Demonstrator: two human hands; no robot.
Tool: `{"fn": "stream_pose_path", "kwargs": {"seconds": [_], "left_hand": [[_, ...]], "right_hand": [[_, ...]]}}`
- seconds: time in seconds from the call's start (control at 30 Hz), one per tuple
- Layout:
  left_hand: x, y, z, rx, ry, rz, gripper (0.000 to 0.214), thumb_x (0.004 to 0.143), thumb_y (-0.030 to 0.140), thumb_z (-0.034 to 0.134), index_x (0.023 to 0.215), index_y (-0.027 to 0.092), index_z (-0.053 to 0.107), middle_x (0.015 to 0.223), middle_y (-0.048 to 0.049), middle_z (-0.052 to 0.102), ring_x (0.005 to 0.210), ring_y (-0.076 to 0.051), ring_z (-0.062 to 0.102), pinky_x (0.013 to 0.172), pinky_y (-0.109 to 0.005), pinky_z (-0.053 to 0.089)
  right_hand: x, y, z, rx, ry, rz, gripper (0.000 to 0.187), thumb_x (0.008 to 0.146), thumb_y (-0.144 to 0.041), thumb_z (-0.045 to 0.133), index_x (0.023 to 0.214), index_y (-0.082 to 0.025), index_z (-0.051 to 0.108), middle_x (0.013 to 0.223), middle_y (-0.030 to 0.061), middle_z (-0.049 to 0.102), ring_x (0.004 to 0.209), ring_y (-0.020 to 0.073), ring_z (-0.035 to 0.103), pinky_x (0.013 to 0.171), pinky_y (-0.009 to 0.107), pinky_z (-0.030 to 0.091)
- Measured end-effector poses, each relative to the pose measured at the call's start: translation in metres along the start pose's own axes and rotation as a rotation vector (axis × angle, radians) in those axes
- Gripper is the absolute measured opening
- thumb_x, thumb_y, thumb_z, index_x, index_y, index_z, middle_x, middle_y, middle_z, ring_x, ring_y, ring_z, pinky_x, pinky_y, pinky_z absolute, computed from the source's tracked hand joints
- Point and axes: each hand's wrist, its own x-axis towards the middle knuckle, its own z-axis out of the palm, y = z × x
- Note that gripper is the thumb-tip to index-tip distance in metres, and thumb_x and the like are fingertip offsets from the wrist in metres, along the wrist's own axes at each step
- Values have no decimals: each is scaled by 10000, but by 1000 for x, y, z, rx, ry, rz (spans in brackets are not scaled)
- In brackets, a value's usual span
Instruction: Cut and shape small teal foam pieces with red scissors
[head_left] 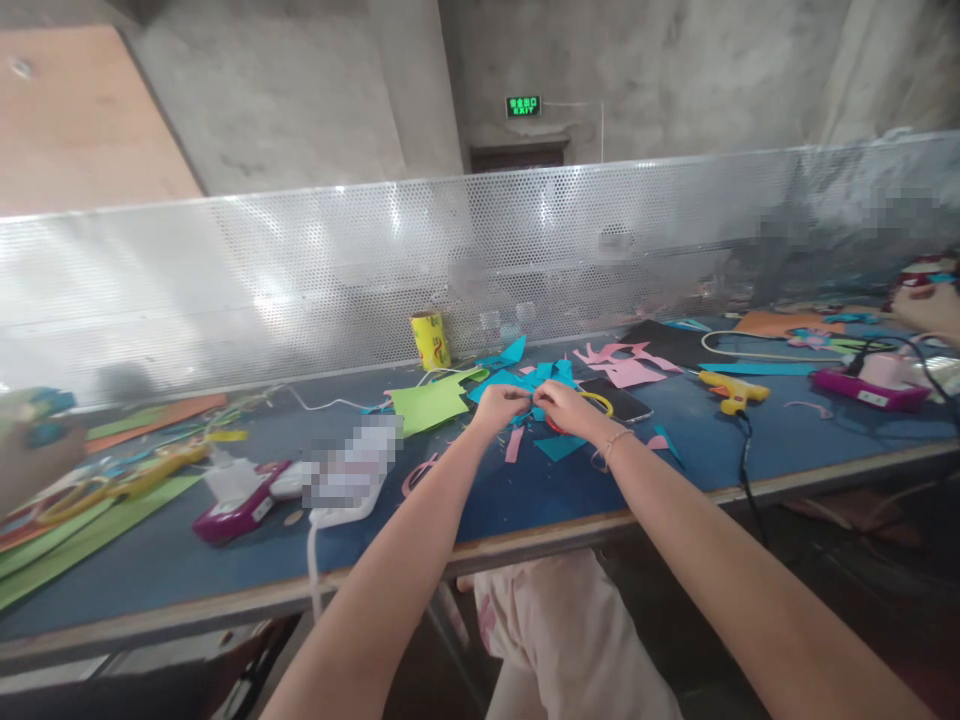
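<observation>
Over the middle of the blue table [495,520], my left hand [502,408] and my right hand [564,405] meet, fingertips pinched close together. A small piece of blue paper [535,411] shows between the fingers; its shape is mostly hidden by them. Just behind lies a heap of cut blue paper [551,376]. Scissors with a yellow and red handle [600,403] lie partly under my right hand, beside a dark flat phone-like slab [624,402]. Light green paper [431,404] is left of my left hand. Pink paper cutouts [626,370] lie beyond my right hand.
A yellow glue gun [733,392] and a purple power strip [870,390] are on the right. To the left are a white power strip [356,475] and another purple one [240,505]. A yellow cylinder [430,341] stands by the perforated metal screen [337,270]. Other people's hands show at both sides.
</observation>
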Motion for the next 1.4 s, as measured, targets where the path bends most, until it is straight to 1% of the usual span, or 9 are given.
{"fn": "stream_pose_path", "kwargs": {"seconds": [0.53, 0.63, 0.73, 0.8, 0.87, 1.03, 1.17, 1.27, 1.4], "left_hand": [[0, -3, -1, 26, -55, 2, 154, 536, 159, 521, 623, 117, 640, 437, 44, 470, 425, -49, 382, 426, -184, 300], [0, -3, -1, -1, -37, 13, 150, 536, 165, 539, 633, 115, 642, 447, 41, 480, 427, -49, 391, 432, -185, 313], [1, -4, 0, -41, 12, 27, 154, 531, 186, 577, 650, 114, 643, 477, 32, 512, 448, -59, 428, 464, -196, 357], [2, -4, 1, -66, 35, 30, 167, 531, 202, 598, 667, 116, 642, 506, 22, 541, 468, -68, 459, 495, -209, 386], [3, -4, 1, -91, 38, 33, 170, 535, 207, 609, 677, 118, 639, 530, 13, 562, 486, -76, 482, 520, -220, 404], [1, -1, 2, -128, 10, 66, 181, 531, 224, 642, 681, 125, 635, 570, 3, 590, 519, -87, 508, 550, -232, 416], [-2, 3, 3, -125, 28, 70, 214, 500, 222, 677, 688, 128, 638, 601, -5, 612, 558, -103, 530, 569, -237, 419], [-3, 5, 3, -179, 21, 47, 209, 498, 194, 674, 694, 130, 636, 604, 0, 616, 560, -101, 538, 581, -240, 424], [-4, 7, 4, -248, 42, 14, 200, 491, 166, 672, 683, 131, 629, 574, 16, 601, 530, -84, 525, 562, -227, 421]], "right_hand": [[0, 3, 0, -40, -42, -34, 111, 785, -148, 418, 750, -155, 523, 799, 42, 526, 767, 136, 481, 708, 273, 366], [0, 1, 0, -34, -25, -20, 106, 781, -149, 419, 745, -155, 518, 792, 41, 529, 769, 137, 487, 708, 275, 368], [0, 0, 0, 5, 42, 14, 54, 764, -169, 450, 759, -155, 502, 788, 37, 527, 753, 134, 494, 686, 273, 379], [1, 0, 1, 48, 104, 46, 46, 742, -190, 485, 773, -156, 488, 791, 33, 524, 734, 129, 500, 671, 271, 388], [2, 1, 2, 107, 148, 83, 89, 719, -211, 513, 781, -157, 478, 797, 30, 525, 709, 123, 507, 657, 271, 399], [3, 4, 0, 305, 180, 234, 189, 639, -234, 589, 769, -161, 472, 787, 18, 545, 687, 119, 534, 635, 268, 424], [3, 1, -6, 484, 154, 337, 203, 607, -226, 614, 748, -156, 486, 695, 8, 560, 637, 119, 550, 589, 255, 435], [2, -2, -9, 593, 127, 389, 172, 638, -264, 595, 732, -152, 503, 643, 5, 559, 570, 109, 541, 525, 238, 426], [3, -1, -8, 710, 121, 412, 148, 687, -293, 550, 729, -155, 516, 655, 14, 562, 629, 122, 559, 511, 222, 426]]}}
